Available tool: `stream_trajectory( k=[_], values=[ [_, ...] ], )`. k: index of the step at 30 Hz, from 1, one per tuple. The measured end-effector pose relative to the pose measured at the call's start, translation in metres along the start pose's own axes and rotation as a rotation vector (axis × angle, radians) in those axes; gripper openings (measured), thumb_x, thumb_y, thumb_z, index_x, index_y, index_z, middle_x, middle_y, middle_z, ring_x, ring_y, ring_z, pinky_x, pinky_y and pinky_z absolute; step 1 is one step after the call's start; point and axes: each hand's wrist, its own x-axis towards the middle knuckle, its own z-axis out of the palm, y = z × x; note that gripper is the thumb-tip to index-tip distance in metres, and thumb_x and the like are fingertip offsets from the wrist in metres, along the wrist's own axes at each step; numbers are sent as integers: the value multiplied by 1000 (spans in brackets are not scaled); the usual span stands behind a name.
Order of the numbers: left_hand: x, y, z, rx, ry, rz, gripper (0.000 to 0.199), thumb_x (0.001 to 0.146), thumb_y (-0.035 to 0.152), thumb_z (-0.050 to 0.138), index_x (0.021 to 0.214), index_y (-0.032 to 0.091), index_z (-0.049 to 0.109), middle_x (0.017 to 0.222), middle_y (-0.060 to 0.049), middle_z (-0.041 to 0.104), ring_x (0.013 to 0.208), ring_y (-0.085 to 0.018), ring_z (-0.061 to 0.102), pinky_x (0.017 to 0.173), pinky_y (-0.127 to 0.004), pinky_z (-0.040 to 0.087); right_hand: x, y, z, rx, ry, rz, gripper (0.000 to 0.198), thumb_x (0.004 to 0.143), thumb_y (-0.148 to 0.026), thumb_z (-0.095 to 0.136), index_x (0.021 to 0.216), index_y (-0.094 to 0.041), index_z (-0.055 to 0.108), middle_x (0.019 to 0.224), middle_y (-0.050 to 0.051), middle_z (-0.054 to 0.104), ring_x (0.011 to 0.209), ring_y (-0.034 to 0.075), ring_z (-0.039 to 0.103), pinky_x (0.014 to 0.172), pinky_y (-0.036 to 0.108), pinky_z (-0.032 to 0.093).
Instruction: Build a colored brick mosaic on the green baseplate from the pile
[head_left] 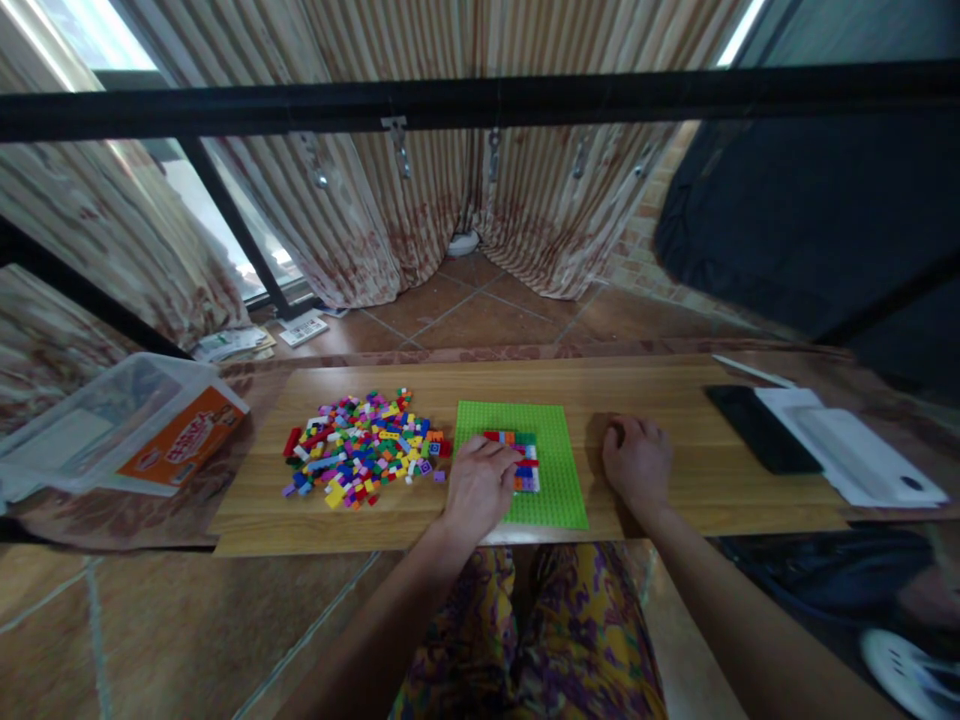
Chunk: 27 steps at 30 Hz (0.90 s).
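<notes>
Left hand [481, 484] looks pinched on red brick [529, 463] over plate [561, 500], pile [367, 450] at 9 o'clock likely for reach; right hand [639, 462], 3 o'clock, curled, can't tell if closed.

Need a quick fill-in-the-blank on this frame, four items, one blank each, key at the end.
1. The baseplate under the left hand is ____ in colour.
2. The narrow brick at the left hand's fingertips is ____ in colour.
3. The heap of loose bricks lies to the ____ of the baseplate.
4. The right hand rests on the wooden tabletop, to the ____ of the baseplate.

Missing words: green; red; left; right.
</notes>
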Motion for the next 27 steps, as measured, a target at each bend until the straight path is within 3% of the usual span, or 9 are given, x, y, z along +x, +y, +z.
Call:
stream_trajectory(
  k=[15, 27],
  values=[
    [4, 1, -5, -32, 13, 18, 17, 87, 13, 56, 86, 20, 71, 98, -3, 71, 95, -20, 58, 90, -38, 45, 0, 1, 0, 13, -15, -12, 34, 87, -26, 42, 104, -12, 67, 102, 18, 64, 94, 26, 52, 83, 40, 37],
    [8, 3, -3, 3, -59, 4, 25, 89, 12, 50, 73, 20, 67, 84, -5, 70, 84, -19, 58, 84, -37, 45, 0, -1, -2, 17, -20, 18, 33, 87, -27, 42, 103, -13, 67, 104, 17, 65, 94, 26, 52, 81, 39, 37]
  ],
)
